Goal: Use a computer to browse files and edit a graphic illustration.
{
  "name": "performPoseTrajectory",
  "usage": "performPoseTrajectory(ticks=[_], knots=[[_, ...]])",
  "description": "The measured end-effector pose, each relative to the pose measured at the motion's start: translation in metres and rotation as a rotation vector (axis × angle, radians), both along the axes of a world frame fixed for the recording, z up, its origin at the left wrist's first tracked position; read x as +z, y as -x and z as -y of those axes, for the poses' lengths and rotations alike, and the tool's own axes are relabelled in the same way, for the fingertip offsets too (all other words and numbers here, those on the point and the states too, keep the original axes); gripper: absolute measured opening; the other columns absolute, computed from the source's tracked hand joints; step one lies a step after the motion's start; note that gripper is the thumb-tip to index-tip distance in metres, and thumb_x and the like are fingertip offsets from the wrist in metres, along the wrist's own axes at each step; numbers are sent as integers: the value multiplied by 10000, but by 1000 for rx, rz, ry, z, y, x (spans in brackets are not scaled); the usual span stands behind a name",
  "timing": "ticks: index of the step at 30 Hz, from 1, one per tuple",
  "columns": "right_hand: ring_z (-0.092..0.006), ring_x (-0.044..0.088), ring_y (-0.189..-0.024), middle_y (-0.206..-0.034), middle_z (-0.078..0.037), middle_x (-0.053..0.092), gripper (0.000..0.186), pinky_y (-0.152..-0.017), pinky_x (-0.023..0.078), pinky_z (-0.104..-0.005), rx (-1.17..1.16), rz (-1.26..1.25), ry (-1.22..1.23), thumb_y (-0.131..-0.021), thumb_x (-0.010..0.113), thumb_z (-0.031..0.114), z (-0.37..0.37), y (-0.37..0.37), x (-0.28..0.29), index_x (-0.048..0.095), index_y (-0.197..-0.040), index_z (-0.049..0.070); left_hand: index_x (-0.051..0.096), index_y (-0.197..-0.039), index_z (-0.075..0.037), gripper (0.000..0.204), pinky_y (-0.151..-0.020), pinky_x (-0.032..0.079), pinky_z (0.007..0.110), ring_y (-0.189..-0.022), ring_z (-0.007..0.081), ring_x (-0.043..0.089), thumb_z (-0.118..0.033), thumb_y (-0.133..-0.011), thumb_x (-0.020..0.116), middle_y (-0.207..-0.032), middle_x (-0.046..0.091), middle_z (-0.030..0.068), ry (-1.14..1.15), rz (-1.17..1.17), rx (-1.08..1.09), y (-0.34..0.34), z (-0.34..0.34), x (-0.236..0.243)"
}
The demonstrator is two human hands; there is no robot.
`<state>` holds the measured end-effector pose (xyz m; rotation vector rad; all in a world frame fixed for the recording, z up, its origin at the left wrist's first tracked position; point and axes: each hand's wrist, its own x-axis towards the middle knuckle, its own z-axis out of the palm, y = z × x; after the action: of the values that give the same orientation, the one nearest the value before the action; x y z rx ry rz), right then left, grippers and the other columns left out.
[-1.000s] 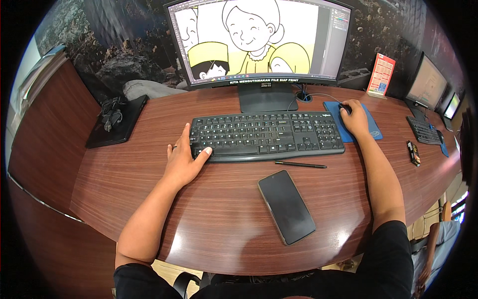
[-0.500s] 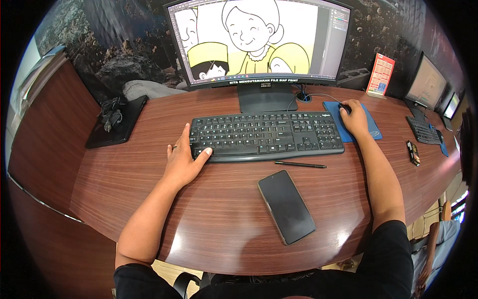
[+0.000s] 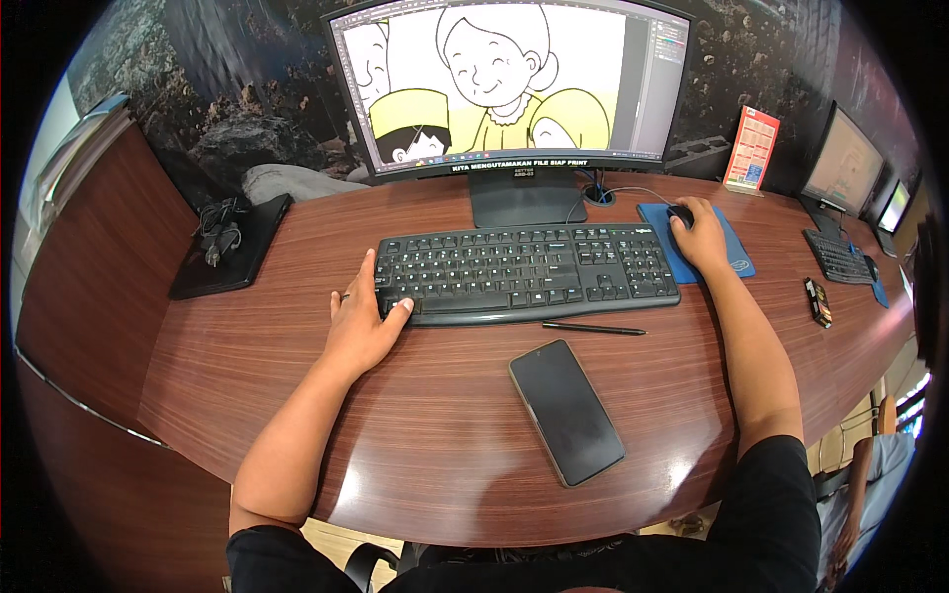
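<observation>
My left hand (image 3: 358,324) rests at the left end of a black keyboard (image 3: 524,272). Its fingers are spread along that edge, with the thumb over the lower-left keys. On a blue mouse pad (image 3: 737,259), my right hand (image 3: 702,237) is curved over a dark mouse (image 3: 680,213), which it mostly covers. Behind the keyboard, a monitor (image 3: 504,89) shows a line drawing of smiling figures, partly coloured yellow. A thin black pen (image 3: 593,328) lies just in front of the keyboard. Nearer to me, a smartphone (image 3: 566,412) with a dark screen lies face up at a slant.
A closed black laptop (image 3: 237,252) with a coiled cable and plug (image 3: 221,237) on top sits at the left. A red-and-white card stand (image 3: 751,148), a small dark box (image 3: 818,302) and a second keyboard (image 3: 838,257) are on the right. Someone's arm (image 3: 852,509) shows at lower right.
The whole picture has shifted very slightly. Both hands stay where they were, the left on the keyboard's edge and the right on the mouse.
</observation>
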<state>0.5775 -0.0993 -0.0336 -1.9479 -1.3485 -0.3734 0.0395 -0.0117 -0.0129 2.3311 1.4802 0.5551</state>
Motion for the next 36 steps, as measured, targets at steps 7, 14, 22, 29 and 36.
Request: performPoseTrajectory(ticks=[7, 14, 22, 29, 36], knots=[[-377, 625, -1165, -1235, -150, 658, 303, -1008, 494, -446, -3, -2, 56, -870, 705, 173, 0, -8, -1, 708, -1155, 68, 89, -1652, -90, 964, -1243, 97, 607, -1514, 383, 343, -384, -946, 676, -1618, 379, 232, 28, -6, 6, -5, 3, 8], [-370, 628, -1163, -1223, -147, 663, 285, -1004, 495, -446, -9, 6, 45, -870, 703, 174, 0, -6, -2, 714, -1133, 64, 115, -1638, -25, 925, -1231, 106, 640, -1491, 406, 370, -478, -979, 578, -1555, 428, 294, -18, 4, 6, -3, 1, 1], [-376, 644, -1122, -1195, -155, 672, 263, -974, 508, -441, 9, 1, 37, -867, 695, 169, 1, -3, 1, 723, -1097, 45, 105, -1637, -13, 930, -1234, 94, 636, -1501, 406, 351, -499, -989, 562, -1567, 410, 297, -13, -6, -8, -2, 1, 2], [-374, 646, -1115, -1183, -157, 674, 263, -973, 510, -440, 11, 12, 30, -865, 691, 173, 1, -4, 0, 724, -1090, 40, 98, -1642, -31, 914, -1237, 98, 624, -1510, 418, 333, -475, -995, 567, -1599, 382, 272, -3, -22, -10, -3, 3, 3], [-366, 649, -1113, -1183, -157, 673, 272, -975, 509, -439, 13, 17, 33, -867, 693, 175, 0, -6, -1, 722, -1102, 42, 105, -1636, -11, 932, -1235, 93, 636, -1509, 404, 338, -496, -987, 566, -1573, 405, 291, -7, -28, -13, -3, 2, 3]])
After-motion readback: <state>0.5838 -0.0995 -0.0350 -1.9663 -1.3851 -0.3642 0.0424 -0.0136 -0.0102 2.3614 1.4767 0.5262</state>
